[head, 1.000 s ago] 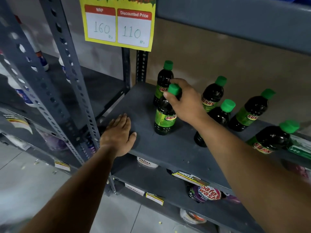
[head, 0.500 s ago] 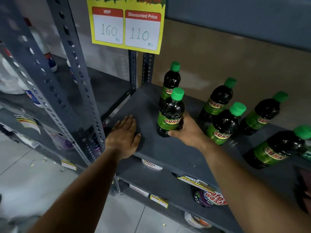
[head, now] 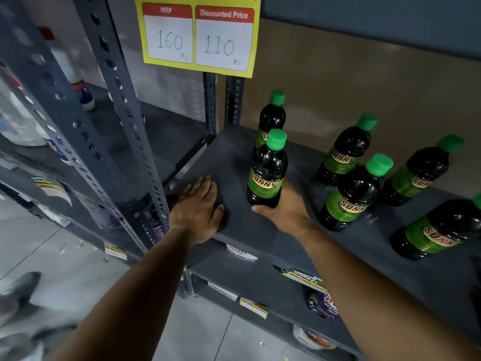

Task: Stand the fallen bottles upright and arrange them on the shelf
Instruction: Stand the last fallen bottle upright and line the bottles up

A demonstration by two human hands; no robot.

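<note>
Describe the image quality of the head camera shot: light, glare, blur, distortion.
Head view: dim, cool light overall; small specular glints on the front bottle beside the right hand; the price sign is bright and readable; the left rack upright and floor corner are smeared with blur; wide-angle distortion makes the right-side bottles lean outward.
</note>
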